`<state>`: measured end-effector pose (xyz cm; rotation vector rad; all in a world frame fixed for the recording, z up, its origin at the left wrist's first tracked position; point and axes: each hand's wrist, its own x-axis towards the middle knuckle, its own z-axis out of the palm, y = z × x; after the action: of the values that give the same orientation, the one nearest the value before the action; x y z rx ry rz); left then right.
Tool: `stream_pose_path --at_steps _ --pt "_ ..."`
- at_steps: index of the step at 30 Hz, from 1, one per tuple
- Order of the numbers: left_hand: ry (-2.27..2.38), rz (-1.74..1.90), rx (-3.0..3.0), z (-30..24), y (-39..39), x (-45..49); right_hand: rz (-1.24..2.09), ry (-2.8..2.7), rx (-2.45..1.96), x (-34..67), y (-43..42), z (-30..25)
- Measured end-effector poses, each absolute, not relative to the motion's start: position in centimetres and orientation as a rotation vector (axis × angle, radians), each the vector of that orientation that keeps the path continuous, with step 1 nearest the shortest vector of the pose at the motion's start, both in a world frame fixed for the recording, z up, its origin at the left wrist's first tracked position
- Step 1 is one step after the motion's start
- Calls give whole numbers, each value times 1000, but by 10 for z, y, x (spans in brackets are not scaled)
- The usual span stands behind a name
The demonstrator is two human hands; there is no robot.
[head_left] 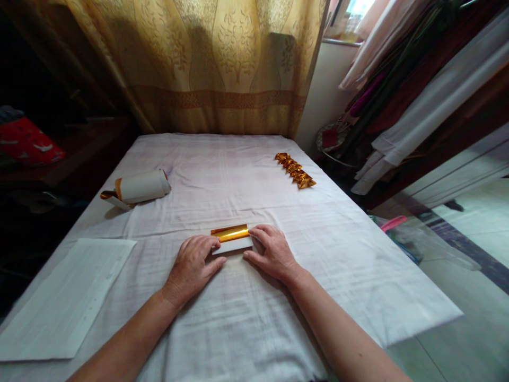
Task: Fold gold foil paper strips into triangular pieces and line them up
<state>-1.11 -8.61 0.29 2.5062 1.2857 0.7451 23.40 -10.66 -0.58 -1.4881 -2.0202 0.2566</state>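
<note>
A small sheet of gold foil paper (230, 233), partly folded, lies on the cloth in front of me. Its shiny gold side shows at the back and a white strip runs along the front. My left hand (194, 260) grips the left end, fingers on the paper and thumb near the front edge. At the right end, my right hand (274, 249) holds the paper between its curled fingers and thumb. Further back on the right is a row of several folded gold foil pieces (295, 171).
A white-backed roll of gold foil paper (145, 185) lies at the left. A stack of pale paper sheets (67, 297) is at the near left. White cloth (326, 265) covers the table. Behind hangs a gold curtain (222, 58); clothes (417, 106) hang at the right.
</note>
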Motion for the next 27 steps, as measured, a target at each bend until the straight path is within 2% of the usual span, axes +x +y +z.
stream_pose_path --at_steps 16,27 --pt "1291 799 2529 -5 -83 -14 316 -1989 -1406 236 -105 -10" --pt "1218 838 2510 -5 -84 -15 221 -2065 -1209 235 -104 -12"
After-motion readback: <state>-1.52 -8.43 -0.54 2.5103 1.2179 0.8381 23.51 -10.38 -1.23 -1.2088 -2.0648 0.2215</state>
